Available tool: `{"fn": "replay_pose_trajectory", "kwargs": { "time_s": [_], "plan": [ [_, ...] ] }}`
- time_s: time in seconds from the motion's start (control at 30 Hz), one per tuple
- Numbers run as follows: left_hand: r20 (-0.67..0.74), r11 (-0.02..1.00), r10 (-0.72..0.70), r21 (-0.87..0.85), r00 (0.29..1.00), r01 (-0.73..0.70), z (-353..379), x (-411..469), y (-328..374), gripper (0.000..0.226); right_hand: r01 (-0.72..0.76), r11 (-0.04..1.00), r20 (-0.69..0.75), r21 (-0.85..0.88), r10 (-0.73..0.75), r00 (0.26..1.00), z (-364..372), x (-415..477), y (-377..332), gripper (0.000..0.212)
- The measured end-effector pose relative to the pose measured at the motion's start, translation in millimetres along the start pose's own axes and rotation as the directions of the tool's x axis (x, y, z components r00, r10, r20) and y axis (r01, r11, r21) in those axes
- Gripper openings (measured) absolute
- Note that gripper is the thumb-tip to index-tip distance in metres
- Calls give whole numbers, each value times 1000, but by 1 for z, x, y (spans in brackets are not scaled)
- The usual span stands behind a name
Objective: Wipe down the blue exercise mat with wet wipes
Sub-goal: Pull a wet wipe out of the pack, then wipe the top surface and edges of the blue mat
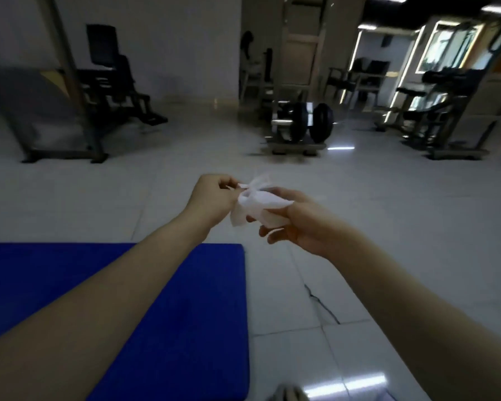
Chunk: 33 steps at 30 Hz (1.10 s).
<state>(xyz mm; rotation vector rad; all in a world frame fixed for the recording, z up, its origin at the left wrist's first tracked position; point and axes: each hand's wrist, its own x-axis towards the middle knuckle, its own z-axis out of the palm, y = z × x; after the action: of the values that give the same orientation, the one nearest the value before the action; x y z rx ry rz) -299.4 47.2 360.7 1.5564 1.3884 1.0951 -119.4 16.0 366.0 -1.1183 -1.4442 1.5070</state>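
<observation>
Bare and outstretched, a person's left forearm (99, 314) crosses above a blue exercise mat (185, 328) while the right forearm (417, 299) reaches in over pale floor tiles (359, 212). The two hands meet on a single white wet wipe (258, 204). The left hand (214, 198) pinches a thin, twisted edge of the sheet between thumb and fingertips. The right hand (304, 224) curls its fingers round the soft, crumpled bulk, and one loose flap hangs down between the two hands. The wipe is limp and partly translucent where it fans out at the top, and it is held in the air, clear of the mat. The mat lies flat on the floor below and to the left of the hands. It is a thick matte slab in deep blue with a rounded far corner that ends just beneath the left wrist. Glossy square tiles spread beneath the right hand, and a dark jagged crack (321, 305) runs through one below the right wrist. Beyond the hands, black round weight plates (310, 121) sit on a low metal stand. A dark padded machine (113, 91) stands beyond the left hand, and more framed equipment (434, 117) beyond the right, all blurred.
</observation>
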Motion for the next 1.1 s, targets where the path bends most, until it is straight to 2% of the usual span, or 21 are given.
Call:
{"fn": "replay_pose_trajectory", "kwargs": {
  "time_s": [0.07, 0.13, 0.23, 0.3, 0.37, 0.43, 0.47, 0.53, 0.57, 0.6, 0.67, 0.73, 0.8, 0.87, 0.93, 0.97, 1.03, 1.1],
  "plan": [
    [13, 987, -153, -47, 988, 154, -24, -3, -37, 13, 27, 984, -27, -174, -32, 999, 34, 22, 21, 36],
    [14, 932, -329, -156, 944, 327, -41, -6, -78, 13, 75, 938, -20, -339, -87, 996, 66, 46, 55, 39],
    [62, 800, -529, -298, 847, 521, -47, -9, -137, 14, 174, 780, 27, -601, -198, 980, 96, 79, 119, 25],
    [134, 712, -586, -385, 799, 587, -48, -7, -181, 18, 176, 659, 57, -731, -198, 978, 107, 102, 165, 4],
    [243, 647, -577, -446, 780, 618, -47, -4, -221, 20, 147, 582, 60, -800, -166, 984, 110, 123, 206, 14],
    [342, 658, -547, -389, 764, 645, -44, -3, -253, 25, 56, 611, -4, -790, -96, 995, 110, 135, 237, 16],
    [368, 681, -558, -310, 744, 664, -41, -5, -268, 26, -7, 665, -50, -747, -45, 998, 111, 138, 251, 20],
    [343, 713, -613, -149, 712, 685, -34, -13, -289, 23, -144, 789, -111, -597, 97, 989, 113, 136, 268, 33],
    [314, 706, -638, -127, 703, 697, -30, -17, -297, 20, -201, 827, -98, -524, 175, 980, 114, 132, 273, 38],
    [278, 683, -665, -150, 693, 715, -27, -22, -305, 18, -246, 848, -57, -469, 248, 967, 114, 129, 274, 37],
    [217, 571, -732, -320, 645, 756, -20, -33, -315, 15, -302, 867, 58, -396, 352, 934, 112, 119, 274, 25],
    [188, 486, -770, -447, 610, 751, -13, -41, -316, 12, -283, 884, 144, -372, 357, 923, 114, 108, 274, 24],
    [224, 467, -757, -470, 613, 749, -7, -50, -314, 15, -188, 877, 132, -443, 272, 953, 119, 96, 275, 21],
    [303, 460, -733, -439, 609, 772, -4, -58, -311, 21, -102, 812, 28, -575, 144, 989, 122, 88, 284, 11],
    [374, 443, -715, -412, 591, 796, -4, -63, -319, 19, -100, 729, -18, -678, 119, 993, 119, 87, 302, 2],
    [384, 437, -722, -392, 576, 810, -3, -64, -328, 18, -129, 693, -34, -709, 149, 988, 115, 89, 313, 6],
    [279, 410, -814, -347, 510, 844, 1, -73, -361, 20, -224, 663, -83, -714, 238, 968, 106, 91, 341, 11],
    [100, 324, -918, -367, 383, 872, 9, -94, -410, 19, -364, 657, -177, -660, 335, 926, 95, 90, 372, 15]
  ]
}}
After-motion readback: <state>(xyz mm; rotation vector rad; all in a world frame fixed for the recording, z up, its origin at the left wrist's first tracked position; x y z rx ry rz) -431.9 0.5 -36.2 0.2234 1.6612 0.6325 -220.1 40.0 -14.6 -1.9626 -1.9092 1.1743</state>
